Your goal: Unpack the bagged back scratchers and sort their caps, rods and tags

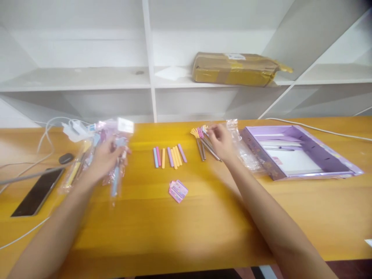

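At the left, my left hand (109,157) is closed on a clear plastic packet (115,182) with a blue stick-like item inside; the hand is blurred. More bagged items (76,166) lie under and beside it. My right hand (221,140) pinches at the head end of several metal rods topped with small hand shapes (200,133), yellow, pink and pale. Between the hands lie several coloured sticks (174,157) in blue, pink, yellow and purple. Small pink-purple cards (178,191) rest nearer to me.
An open purple box (345,164) stands at the right, with crumpled clear bags (250,157) beside it. A dark phone (37,192), a black oval object (66,158) and white cables are at the left. A taped carton (232,69) sits on the shelf behind.
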The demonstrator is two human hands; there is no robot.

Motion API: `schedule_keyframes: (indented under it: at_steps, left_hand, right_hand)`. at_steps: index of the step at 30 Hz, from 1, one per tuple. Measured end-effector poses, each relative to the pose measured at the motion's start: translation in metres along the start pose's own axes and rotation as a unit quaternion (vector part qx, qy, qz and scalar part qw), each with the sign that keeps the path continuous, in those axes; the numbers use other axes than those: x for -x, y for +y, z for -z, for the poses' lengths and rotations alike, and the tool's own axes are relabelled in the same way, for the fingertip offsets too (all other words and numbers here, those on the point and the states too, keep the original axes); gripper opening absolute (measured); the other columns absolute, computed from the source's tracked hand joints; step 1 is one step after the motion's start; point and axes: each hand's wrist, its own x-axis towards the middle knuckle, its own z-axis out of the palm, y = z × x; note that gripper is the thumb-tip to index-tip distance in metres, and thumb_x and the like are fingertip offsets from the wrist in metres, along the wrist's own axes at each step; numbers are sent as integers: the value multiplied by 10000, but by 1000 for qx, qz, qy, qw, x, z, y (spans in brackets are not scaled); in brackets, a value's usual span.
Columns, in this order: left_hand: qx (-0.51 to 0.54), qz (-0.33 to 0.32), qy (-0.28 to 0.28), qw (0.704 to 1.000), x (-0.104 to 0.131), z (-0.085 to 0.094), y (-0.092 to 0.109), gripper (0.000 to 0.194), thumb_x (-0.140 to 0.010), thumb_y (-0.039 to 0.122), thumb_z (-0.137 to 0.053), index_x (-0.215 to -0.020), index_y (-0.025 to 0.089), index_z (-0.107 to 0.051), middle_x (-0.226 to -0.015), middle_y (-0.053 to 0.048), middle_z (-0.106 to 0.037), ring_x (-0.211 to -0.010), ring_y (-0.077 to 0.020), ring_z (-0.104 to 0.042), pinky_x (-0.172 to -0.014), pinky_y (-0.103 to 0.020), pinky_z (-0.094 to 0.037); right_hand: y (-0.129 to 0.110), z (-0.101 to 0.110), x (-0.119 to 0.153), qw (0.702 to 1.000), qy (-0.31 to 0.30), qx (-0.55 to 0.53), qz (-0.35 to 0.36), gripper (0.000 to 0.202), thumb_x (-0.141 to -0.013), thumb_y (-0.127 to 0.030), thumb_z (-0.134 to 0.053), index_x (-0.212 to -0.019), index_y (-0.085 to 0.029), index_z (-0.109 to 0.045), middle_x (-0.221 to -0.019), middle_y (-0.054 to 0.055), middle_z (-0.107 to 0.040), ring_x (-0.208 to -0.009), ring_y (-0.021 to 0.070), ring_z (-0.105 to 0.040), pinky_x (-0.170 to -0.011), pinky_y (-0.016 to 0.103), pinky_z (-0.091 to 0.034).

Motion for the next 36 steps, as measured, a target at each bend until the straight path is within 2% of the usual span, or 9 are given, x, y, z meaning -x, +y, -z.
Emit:
schedule_keyframes:
  at_steps: [2, 4, 6, 8, 13, 20, 27, 31, 36]
  left_hand:
    - [-17, -16, -92, 995, 29, -40, 14, 181, -990, 375, -618, -1116, 246, -602, -796, 1, -659, -637, -209, -637, -614, -331, -516]
    - [-45, -106, -158, 981, 58, -80, 22, 102, -966, 301, -621, -1052, 245, -616, -922, -29, -655, -737, -211, -634, -696, -352, -532]
    - [-23, -179, -225, 957, 82, -112, 24, 88, -927, 247, -649, -1005, 234, -610, -1197, -87, -622, -951, -234, -650, -871, -394, -551]
    - [2, -197, -271, 942, 99, -134, 21, 159, -932, 257, -667, -1072, 232, -596, -1309, -106, -560, -1079, -251, -621, -983, -424, -523]
    - [174, -94, -278, 940, 109, -154, 1, 258, -987, 367, -686, -1016, 238, -465, -1050, -21, -551, -894, -182, -568, -836, -351, -511]
    - [416, 79, -432, 796, 89, -163, -39, 697, -840, 517, -902, -1335, 198, -532, -1054, -67, -737, -838, -167, -688, -736, -248, -499]
    - [431, 33, -463, 774, 83, -159, -43, 852, -844, 550, -889, -1549, 171, -596, -1459, -192, -669, -1389, -347, -609, -1152, -405, -455]
    - [435, 58, -446, 780, 86, -156, -39, 866, -837, 517, -903, -1579, 200, -587, -1465, -186, -680, -1422, -362, -592, -1209, -466, -419]
    - [440, 65, -439, 781, 88, -155, -38, 829, -839, 492, -905, -1567, 237, -604, -1535, -172, -640, -1409, -355, -609, -1200, -474, -433]
  right_hand:
    - [-31, -10, 28, 973, -164, -159, -34, 374, -1011, -493, -624, -1267, -227, -561, -1109, 53, -657, -769, 143, -595, -683, 284, -507]
    - [-55, -22, 65, 895, -326, -286, -102, 621, -984, -562, -682, -1456, -274, -400, -1242, 69, -624, -702, 111, -598, -565, 254, -492]
    - [-66, -33, 102, 838, -386, -349, -166, 789, -932, -546, -772, -1520, -322, -296, -1303, 71, -583, -712, 102, -624, -545, 243, -523]
    - [-65, -41, 133, 821, -370, -381, -211, 758, -886, -490, -839, -1460, -322, -374, -1260, 42, -561, -798, 110, -656, -623, 242, -569]
    - [-45, -41, 158, 827, -283, -440, -205, 493, -917, -436, -819, -1300, -269, -559, -1101, 18, -610, -918, 135, -672, -823, 275, -573]
    - [-57, -34, 167, 899, -223, -361, -105, 371, -1018, -323, -701, -1353, -273, -549, -1082, 45, -689, -1017, 190, -717, -946, 352, -593]
    - [-51, -32, 167, 901, -166, -376, -136, 246, -1078, -348, -612, -1300, -271, -538, -1138, 83, -660, -997, 194, -735, -926, 373, -616]
    - [-41, -26, 156, 947, -106, -291, -79, 81, -1065, -316, -628, -1073, -246, -668, -1132, 82, -599, -1042, 196, -663, -906, 351, -580]
    - [-38, -13, 148, 960, -155, -230, -48, 290, -1091, -395, -561, -932, -221, -729, -1156, 106, -586, -1090, 235, -619, -968, 413, -528]
